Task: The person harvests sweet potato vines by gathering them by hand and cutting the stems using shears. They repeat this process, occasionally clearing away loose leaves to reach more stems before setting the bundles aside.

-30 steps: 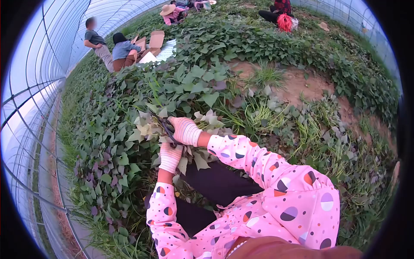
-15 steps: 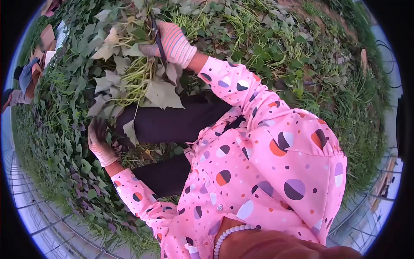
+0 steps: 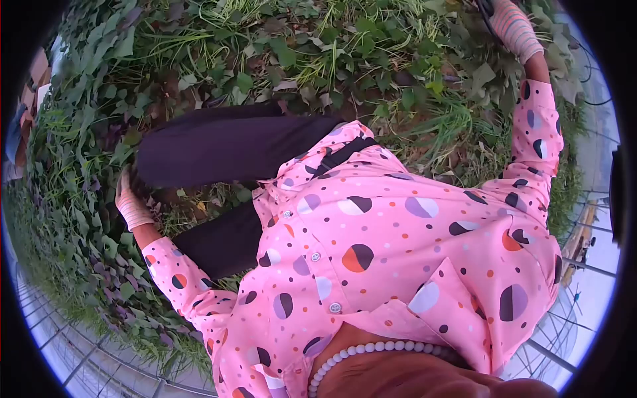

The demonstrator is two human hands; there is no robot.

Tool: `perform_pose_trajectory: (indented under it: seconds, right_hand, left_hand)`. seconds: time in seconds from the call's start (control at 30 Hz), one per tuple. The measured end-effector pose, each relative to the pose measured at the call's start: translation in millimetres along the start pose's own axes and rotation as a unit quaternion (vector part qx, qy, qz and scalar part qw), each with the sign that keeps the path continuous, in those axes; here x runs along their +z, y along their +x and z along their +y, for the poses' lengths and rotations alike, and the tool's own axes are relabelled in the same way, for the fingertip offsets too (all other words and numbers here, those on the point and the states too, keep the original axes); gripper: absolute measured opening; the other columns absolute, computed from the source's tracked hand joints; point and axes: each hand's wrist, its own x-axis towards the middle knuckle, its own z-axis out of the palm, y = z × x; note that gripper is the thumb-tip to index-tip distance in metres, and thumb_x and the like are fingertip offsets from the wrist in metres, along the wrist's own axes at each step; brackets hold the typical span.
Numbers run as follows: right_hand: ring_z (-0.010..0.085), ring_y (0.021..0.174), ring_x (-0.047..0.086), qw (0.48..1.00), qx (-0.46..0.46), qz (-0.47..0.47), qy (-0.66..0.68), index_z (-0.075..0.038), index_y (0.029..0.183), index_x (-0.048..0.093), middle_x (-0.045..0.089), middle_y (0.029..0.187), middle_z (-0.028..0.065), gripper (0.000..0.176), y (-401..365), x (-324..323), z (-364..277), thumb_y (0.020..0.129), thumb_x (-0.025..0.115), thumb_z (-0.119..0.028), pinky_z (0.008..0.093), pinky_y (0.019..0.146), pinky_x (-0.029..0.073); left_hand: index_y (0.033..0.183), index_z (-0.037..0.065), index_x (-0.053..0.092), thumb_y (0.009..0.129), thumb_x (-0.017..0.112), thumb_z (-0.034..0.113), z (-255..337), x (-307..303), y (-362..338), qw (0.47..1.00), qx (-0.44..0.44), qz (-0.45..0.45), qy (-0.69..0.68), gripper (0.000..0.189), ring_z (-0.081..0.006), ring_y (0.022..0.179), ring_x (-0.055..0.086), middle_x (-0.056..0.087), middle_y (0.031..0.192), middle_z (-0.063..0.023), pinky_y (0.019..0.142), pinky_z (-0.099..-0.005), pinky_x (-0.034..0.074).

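Head view has swung down and to the right. The right hand (image 3: 514,26), which half a second ago was clamped on scissors and a leafy vine bundle ahead of the lap, now stretches far out sideways. Its fingers are cropped at the picture's top edge, so I cannot tell their grip, and the bundle is out of sight. The left hand (image 3: 129,199) is still low among sweet-potato leaves (image 3: 73,199), beside the dark trouser leg (image 3: 225,149). Its fingers are hidden in the foliage, so whether they are curled or flat cannot be told.

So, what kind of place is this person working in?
Probably a plastic-covered greenhouse tunnel: leafy vines cover the ground, and curved frame bars with clear sheeting run along the edges.
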Motion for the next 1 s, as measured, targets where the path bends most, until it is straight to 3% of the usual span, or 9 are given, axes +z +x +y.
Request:
perform_pose_trajectory:
  seconds: [0.07, 0.13, 0.2, 0.3, 0.37, 0.43, 0.7, 0.83, 1.0]
  right_hand:
    - [0.041, 0.088, 0.058, 0.986, -0.011, -0.167, 0.025, -0.001, 0.099, 0.06, 0.062, 0.089, 0.0244, 0.033, -25, 57, -19, 0.076, 0.058, -0.023, 0.044, 0.075, 0.047]
    - [0.0407, 0.087, 0.059, 0.961, -0.017, -0.267, 0.073, -0.001, 0.091, 0.062, 0.062, 0.087, 0.0239, 0.029, -55, 136, -53, 0.075, 0.058, -0.024, 0.0437, 0.076, 0.048]
    - [0.037, 0.091, 0.062, 0.914, -0.013, -0.399, 0.065, -0.002, 0.104, 0.064, 0.065, 0.094, 0.0218, 0.04, -99, 237, -90, 0.072, 0.057, -0.024, 0.0414, 0.078, 0.05]
    - [0.0343, 0.099, 0.061, 0.874, -0.01, -0.461, 0.151, -0.009, 0.11, 0.062, 0.065, 0.103, 0.0179, 0.038, -169, 320, -158, 0.077, 0.055, -0.027, 0.0396, 0.083, 0.049]
    - [0.0319, 0.1, 0.062, 0.873, 0.011, -0.447, 0.194, -0.008, 0.12, 0.057, 0.064, 0.107, 0.0178, 0.062, -192, 369, -188, 0.067, 0.067, -0.04, 0.0394, 0.083, 0.05]
    - [0.0309, 0.102, 0.061, 0.855, 0.046, -0.464, 0.227, -0.008, 0.115, 0.059, 0.064, 0.109, 0.0169, 0.064, -193, 416, -208, 0.064, 0.07, -0.044, 0.039, 0.085, 0.05]
    - [0.0328, 0.091, 0.064, 0.837, -0.088, -0.524, 0.134, -0.01, 0.111, 0.062, 0.067, 0.096, 0.0144, 0.048, -115, 293, -161, 0.072, 0.063, -0.039, 0.0394, 0.081, 0.05]
    - [0.0358, 0.09, 0.062, 0.913, -0.002, -0.265, 0.311, -0.011, 0.114, 0.06, 0.065, 0.099, 0.0167, 0.039, -47, 264, -141, 0.082, 0.058, -0.032, 0.0396, 0.08, 0.049]
    - [0.038, 0.092, 0.06, 0.897, 0.05, -0.079, 0.431, -0.005, 0.114, 0.057, 0.064, 0.1, 0.0202, 0.042, 66, 283, -179, 0.081, 0.06, -0.031, 0.0399, 0.08, 0.048]
  left_hand:
    - [0.121, 0.0, 0.055, 0.088, 0.058, 0.027, -4, -6, 1, 0.998, -0.05, 0.023, 0.012, 0.042, -0.0255, 0.105, 0.059, 0.06, 0.118, -0.0136, 0.089, -0.0373, 0.046]
    - [0.122, 0.0, 0.054, 0.088, 0.059, 0.026, -1, -8, 1, 0.998, -0.056, 0.024, 0.004, 0.043, -0.0261, 0.105, 0.059, 0.06, 0.117, -0.014, 0.089, -0.0377, 0.046]
    - [0.122, 0.0, 0.053, 0.087, 0.06, 0.025, 1, -6, -6, 0.998, -0.06, 0.022, -0.006, 0.044, -0.0268, 0.105, 0.059, 0.06, 0.117, -0.0144, 0.089, -0.0382, 0.047]
    - [0.123, -0.002, 0.051, 0.089, 0.057, 0.024, 2, -11, -14, 0.996, -0.068, 0.048, -0.014, 0.043, -0.0282, 0.107, 0.058, 0.06, 0.117, -0.0159, 0.09, -0.04, 0.047]
    - [0.124, -0.004, 0.049, 0.091, 0.052, 0.02, -5, -20, -10, 0.997, -0.059, 0.045, -0.015, 0.04, -0.0297, 0.106, 0.059, 0.06, 0.117, -0.0175, 0.091, -0.0405, 0.047]
    - [0.124, -0.005, 0.049, 0.093, 0.049, 0.019, -2, -16, -16, 0.993, -0.104, 0.05, -0.038, 0.039, -0.0305, 0.102, 0.061, 0.058, 0.118, -0.0181, 0.089, -0.0386, 0.048]
    - [0.124, -0.001, 0.05, 0.089, 0.058, 0.023, -28, -49, 1, 0.991, -0.091, 0.101, 0.01, 0.044, -0.0294, 0.1, 0.063, 0.057, 0.122, -0.0174, 0.086, -0.0366, 0.049]
    - [0.123, -0.003, 0.051, 0.088, 0.059, 0.02, -27, -38, 4, 0.991, -0.067, 0.113, -0.001, 0.042, -0.0284, 0.099, 0.063, 0.06, 0.116, -0.0174, 0.083, -0.0352, 0.052]
    - [0.113, -0.002, 0.059, 0.084, 0.061, 0.015, 1, 29, -8, 0.983, 0.02, 0.18, 0.013, 0.034, -0.0233, 0.089, 0.064, 0.064, 0.105, -0.013, 0.08, -0.0332, 0.052]
